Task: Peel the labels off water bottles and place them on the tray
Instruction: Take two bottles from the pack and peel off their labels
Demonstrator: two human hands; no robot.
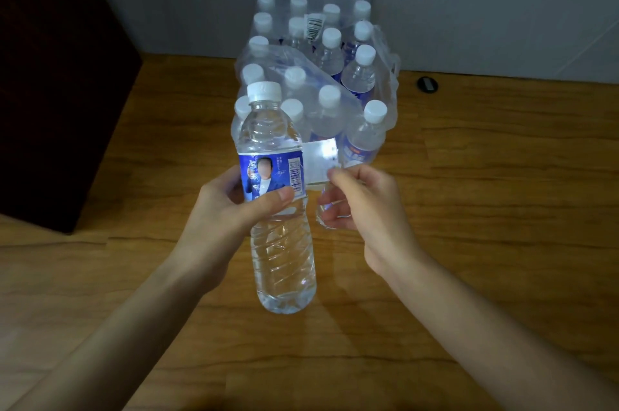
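A clear water bottle (281, 243) with a white cap is held upright above the floor, in the middle of the view. My left hand (234, 209) grips it around the middle, thumb across its blue label (268, 172). The label's right end is peeled loose and sticks out to the right, white side showing (318, 159). My right hand (365, 203) pinches that loose end between thumb and forefinger. No tray is in view.
A shrink-wrapped pack of water bottles (311, 69) stands on the wooden floor (485, 193) just behind, its plastic torn open at the front. A dark cabinet (57, 92) fills the left. A small black round object (427, 84) lies by the grey wall.
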